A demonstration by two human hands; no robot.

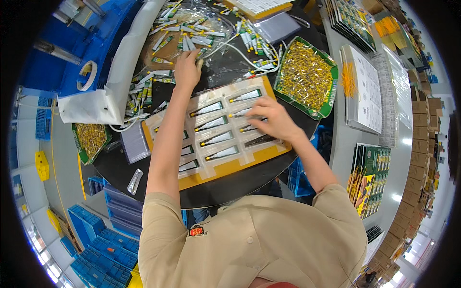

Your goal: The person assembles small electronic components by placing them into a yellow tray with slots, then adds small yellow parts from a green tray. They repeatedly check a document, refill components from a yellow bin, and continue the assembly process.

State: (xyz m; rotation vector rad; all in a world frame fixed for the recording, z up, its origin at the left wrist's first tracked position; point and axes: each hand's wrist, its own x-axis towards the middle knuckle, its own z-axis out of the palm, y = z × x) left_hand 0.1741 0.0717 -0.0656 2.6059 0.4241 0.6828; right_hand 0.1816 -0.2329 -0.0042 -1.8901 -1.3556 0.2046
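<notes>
My left hand (pixel 187 71) reaches into a loose pile of small white-and-green tubes (pixel 204 41) with yellow caps, its fingers stretched out and touching the nearest ones. Over the right part of a pale slotted tray (pixel 211 146) is my right hand (pixel 273 119), fingers bent in a pinch. A small tube (pixel 237 114) lies in a slot with its far end under those fingers. Several more tubes lie slantwise in the slots, among them one tube (pixel 222 152) near the front. The tray rests on a yellow board (pixel 235 172). My left forearm hides part of the tray's left side.
A green box (pixel 307 77) full of small yellow-and-clear pieces stands right of the tray; a similar box (pixel 90 140) is at the left. Clear plastic sheets (pixel 135 143) lie beside the tray. Blue machinery (pixel 96 43) stands far left. A grey side table (pixel 331 139) carries printed cards.
</notes>
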